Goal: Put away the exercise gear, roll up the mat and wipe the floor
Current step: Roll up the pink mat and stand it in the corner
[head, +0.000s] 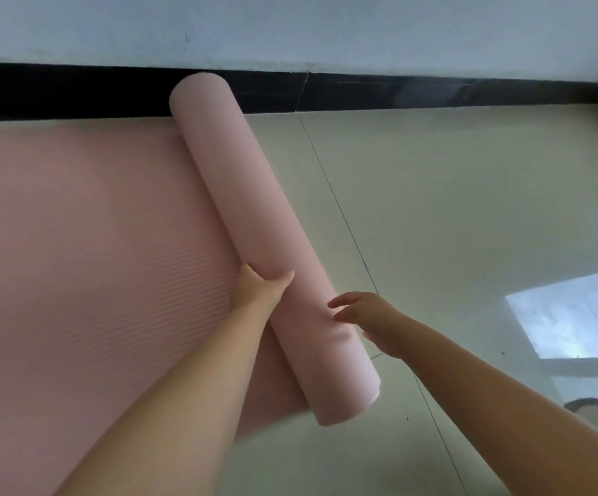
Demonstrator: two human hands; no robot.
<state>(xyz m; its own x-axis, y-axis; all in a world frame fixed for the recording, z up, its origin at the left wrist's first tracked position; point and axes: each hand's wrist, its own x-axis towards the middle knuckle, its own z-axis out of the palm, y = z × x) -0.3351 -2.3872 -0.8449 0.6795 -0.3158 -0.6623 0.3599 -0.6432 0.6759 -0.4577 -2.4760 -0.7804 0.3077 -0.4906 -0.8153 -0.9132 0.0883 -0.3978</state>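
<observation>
- The mat (75,263) is pink foam, partly rolled: a smooth, thick roll (254,223) lies slantwise, with the flat, finely ribbed part spread to its left.
- The roll's far end sits against the black skirting (433,93); its near end, round and slightly blurred, lies on the floor (451,209).
- The left hand (259,289) grips the roll from its left side, thumb over the top and fingers tucked underneath, out of sight.
- The right hand (372,320) has loosely spread, straight fingers, holding nothing; its fingertips (336,309) touch or nearly touch the roll's right flank, I cannot tell which.
- The floor is pale, glossy tile with thin dark joints; a window's bright reflection (569,316) shows at right.
- Right of the roll the floor lies open up to the skirting, under a light wall (290,26).
- The flat mat's far edge runs just beside the skirting.
</observation>
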